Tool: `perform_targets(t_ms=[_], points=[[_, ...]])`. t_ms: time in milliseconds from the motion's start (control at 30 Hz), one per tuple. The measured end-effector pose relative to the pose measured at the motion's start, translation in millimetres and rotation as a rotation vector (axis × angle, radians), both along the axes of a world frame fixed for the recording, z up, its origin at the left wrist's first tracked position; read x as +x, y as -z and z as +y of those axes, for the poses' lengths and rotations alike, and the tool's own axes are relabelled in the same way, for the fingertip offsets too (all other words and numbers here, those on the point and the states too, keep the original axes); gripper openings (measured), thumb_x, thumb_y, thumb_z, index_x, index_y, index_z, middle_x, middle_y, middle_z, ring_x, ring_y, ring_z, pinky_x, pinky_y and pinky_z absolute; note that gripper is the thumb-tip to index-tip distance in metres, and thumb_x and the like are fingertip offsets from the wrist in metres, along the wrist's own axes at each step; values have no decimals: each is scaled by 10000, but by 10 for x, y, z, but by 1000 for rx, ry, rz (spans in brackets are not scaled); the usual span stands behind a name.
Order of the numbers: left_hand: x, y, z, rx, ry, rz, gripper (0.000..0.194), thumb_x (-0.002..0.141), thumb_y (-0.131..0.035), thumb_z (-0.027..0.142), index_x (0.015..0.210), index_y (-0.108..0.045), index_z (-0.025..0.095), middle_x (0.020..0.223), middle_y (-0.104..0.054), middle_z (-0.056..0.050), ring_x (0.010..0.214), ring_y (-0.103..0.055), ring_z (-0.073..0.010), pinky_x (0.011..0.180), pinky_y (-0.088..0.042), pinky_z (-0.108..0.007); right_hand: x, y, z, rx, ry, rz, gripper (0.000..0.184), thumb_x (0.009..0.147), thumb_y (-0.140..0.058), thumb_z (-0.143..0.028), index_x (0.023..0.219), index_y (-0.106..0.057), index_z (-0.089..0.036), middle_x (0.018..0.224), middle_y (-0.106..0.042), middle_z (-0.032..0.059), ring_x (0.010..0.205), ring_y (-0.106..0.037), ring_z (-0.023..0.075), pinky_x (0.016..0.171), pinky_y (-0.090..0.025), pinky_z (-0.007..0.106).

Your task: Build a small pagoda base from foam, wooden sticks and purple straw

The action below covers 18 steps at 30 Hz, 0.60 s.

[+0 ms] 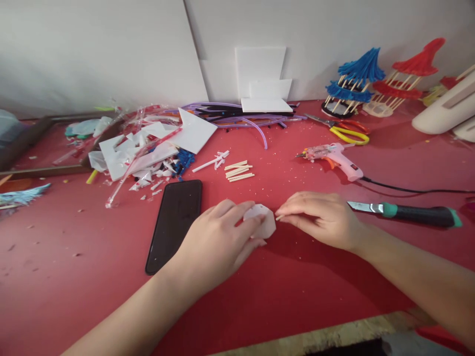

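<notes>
My left hand is closed on a small white foam disc with cut, angular edges, fingers on top of it. Just to its right, my right hand pinches a short wooden stick, whose tip points at the disc's edge; whether the two touch I cannot tell. Beyond the hands lies a small group of similar wooden sticks. A black phone rests flat beside my left hand. Right of my right hand is a utility knife with its blade out.
A pink glue gun with a black cord lies behind my right hand, near yellow-handled scissors. Blue and red tiered models stand at the back right. Scraps of foam and plastic pile up at the left.
</notes>
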<state>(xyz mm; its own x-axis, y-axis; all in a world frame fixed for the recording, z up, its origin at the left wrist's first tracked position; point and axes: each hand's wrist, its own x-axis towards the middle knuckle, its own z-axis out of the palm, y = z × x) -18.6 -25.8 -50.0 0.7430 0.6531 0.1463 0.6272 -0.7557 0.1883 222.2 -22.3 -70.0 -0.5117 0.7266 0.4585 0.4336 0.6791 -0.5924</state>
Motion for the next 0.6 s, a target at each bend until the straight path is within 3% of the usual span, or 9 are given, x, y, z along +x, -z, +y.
perform_targets(t_ms=[67,133,333,600], points=[[-3,-4,8,18,-89,2,387,873,-585,417,1193,-587,200,1156,-651,-85,907,-604,-268,768,-542,-452,-13,21,0,-2,118,-15,161,878,-608,-155,1006,-660,-238,939,-750,12,834,-705,138,759,-566,254],[-1,-18,9,-12,-95,24,422,853,-599,452,1193,-595,202,1139,-641,-97,916,-598,-280,772,-542,-467,-31,35,5,-17,192,-21,142,872,-618,-162,977,-665,-244,934,-752,4,824,-708,141,753,-566,255],[25,-54,-9,-114,-18,52,311,907,-520,325,1184,-610,214,1163,-591,-103,966,-575,-273,818,-533,-462,-75,37,22,-21,198,4,119,878,-608,-163,915,-693,-237,911,-753,-1,807,-701,134,749,-561,255],[25,-30,-6,-95,5,49,313,927,-480,297,1207,-597,219,1163,-593,-90,946,-565,-261,821,-530,-463,-92,59,38,11,220,0,150,855,-618,-114,923,-705,-215,896,-760,4,784,-711,123,731,-573,229]])
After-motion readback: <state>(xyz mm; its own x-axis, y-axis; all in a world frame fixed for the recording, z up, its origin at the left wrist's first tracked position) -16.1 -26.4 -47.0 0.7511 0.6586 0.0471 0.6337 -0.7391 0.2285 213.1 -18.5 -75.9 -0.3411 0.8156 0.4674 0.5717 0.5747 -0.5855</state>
